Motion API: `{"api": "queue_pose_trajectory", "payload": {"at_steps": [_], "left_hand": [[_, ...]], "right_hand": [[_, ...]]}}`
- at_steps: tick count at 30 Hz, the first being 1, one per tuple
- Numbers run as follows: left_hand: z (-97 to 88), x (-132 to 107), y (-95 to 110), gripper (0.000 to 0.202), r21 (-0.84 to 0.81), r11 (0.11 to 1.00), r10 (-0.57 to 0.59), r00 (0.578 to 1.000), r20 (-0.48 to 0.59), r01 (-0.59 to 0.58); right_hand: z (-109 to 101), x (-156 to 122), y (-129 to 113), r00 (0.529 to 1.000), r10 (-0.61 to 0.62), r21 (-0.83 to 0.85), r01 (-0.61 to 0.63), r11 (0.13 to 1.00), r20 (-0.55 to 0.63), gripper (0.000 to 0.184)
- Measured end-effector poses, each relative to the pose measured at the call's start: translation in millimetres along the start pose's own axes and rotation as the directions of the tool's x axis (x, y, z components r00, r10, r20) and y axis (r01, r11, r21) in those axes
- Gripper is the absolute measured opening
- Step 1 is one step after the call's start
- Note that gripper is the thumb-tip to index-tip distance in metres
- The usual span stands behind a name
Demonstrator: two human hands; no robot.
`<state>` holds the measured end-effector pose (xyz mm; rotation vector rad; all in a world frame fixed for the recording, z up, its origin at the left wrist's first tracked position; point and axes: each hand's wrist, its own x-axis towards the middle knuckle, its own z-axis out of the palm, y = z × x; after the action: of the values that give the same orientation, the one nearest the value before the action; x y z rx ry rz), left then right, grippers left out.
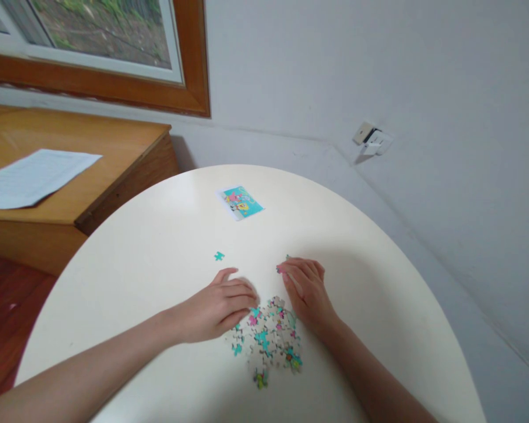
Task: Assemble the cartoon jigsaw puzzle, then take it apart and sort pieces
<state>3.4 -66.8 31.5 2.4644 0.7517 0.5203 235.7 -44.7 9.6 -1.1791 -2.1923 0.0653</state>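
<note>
A loose pile of jigsaw puzzle pieces (261, 339) lies on the round white table, some showing grey backs and others turquoise, pink or yellow-green printed sides. My left hand (223, 305) rests at the pile's upper left edge, thumb and fingers apart, fingertips by the nearest pieces. Just above and right of the pile, my right hand (306, 288) has its fingers closed on a small pink puzzle piece (279, 269), mostly hidden by the fingertips. Behind those fingers a bit of another piece (287, 257) shows. A single turquoise piece (219, 256) lies apart, beyond my left hand.
Farther back on the white table (158, 235) is a cartoon picture card (242, 202). To the left stands a wooden bench or cabinet (127, 158) with paper sheets (39, 176) on top, below a window. A wall socket with a plug (372, 140) is at the right.
</note>
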Motion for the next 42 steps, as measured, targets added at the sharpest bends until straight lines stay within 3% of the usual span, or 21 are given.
{"api": "queue_pose_trajectory", "payload": {"at_steps": [5, 21, 31, 36, 42], "left_hand": [[2.5, -1.1, -1.7, 0.025, 0.04, 0.999, 0.006, 1.0, -0.005, -0.006], [-0.1, 0.6, 0.4, 0.015, -0.006, 1.0, 0.0, 1.0, 0.003, 0.0], [2.3, -1.2, -5.1, 0.015, 0.031, 0.998, -0.047, 0.989, -0.14, 0.052], [3.4, -2.5, -4.2, 0.023, 0.056, 0.998, 0.004, 0.997, -0.079, 0.0], [4.3, -1.5, -1.3, 0.018, 0.013, 1.0, -0.006, 1.0, -0.022, 0.006]], "right_hand": [[-4.0, 1.4, -1.4, 0.984, -0.152, 0.145, 0.138, 0.98, 0.089, 0.019], [-1.5, 1.1, 0.9, 0.984, -0.147, 0.17, 0.129, 0.977, 0.099, 0.017], [-1.7, 0.5, 0.8, 0.984, -0.152, 0.181, 0.133, 0.974, 0.096, 0.017], [-2.0, 0.4, 0.9, 0.983, -0.145, 0.189, 0.122, 0.974, 0.109, 0.017], [-2.6, 1.6, 0.6, 0.983, -0.149, 0.185, 0.127, 0.974, 0.109, 0.017]]}}
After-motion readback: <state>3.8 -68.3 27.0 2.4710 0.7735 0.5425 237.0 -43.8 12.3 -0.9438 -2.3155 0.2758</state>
